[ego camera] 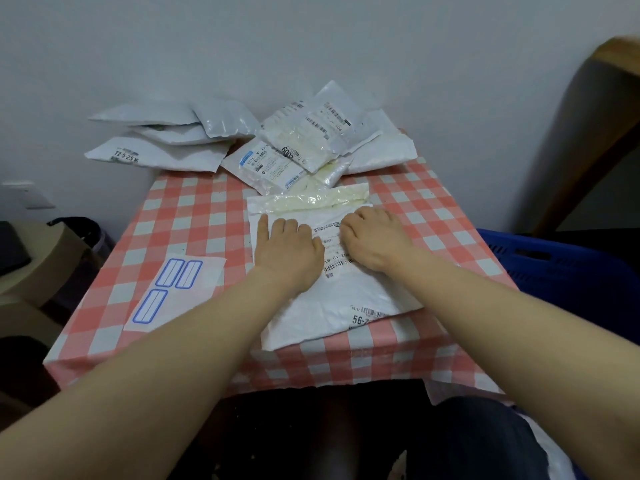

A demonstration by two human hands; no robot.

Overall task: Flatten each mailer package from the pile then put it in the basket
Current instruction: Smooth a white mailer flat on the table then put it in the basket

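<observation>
The left hand [289, 247] lies palm down on the near mailer [346, 299], its outermost finger straight and flat, the others bent at the knuckles and pressing; it grips nothing. The right hand [372, 237] rests just beside it on the same mailer, over the printed label; its fingers bend downward with the tips hidden, so I cannot tell whether they press or pinch. This white mailer lies on the table's near right part, its near corner hanging over the edge and its yellowish flap toward the pile [304, 147]; the pile sits at the far edge by the wall, with more white mailers [156, 140] heaped to its left. A sheet [173, 292] with 3 blue-bordered labels lies left of the hands on the red-and-white checked tablecloth [187, 216]; the blue basket [554, 268] stands right of the table.
</observation>
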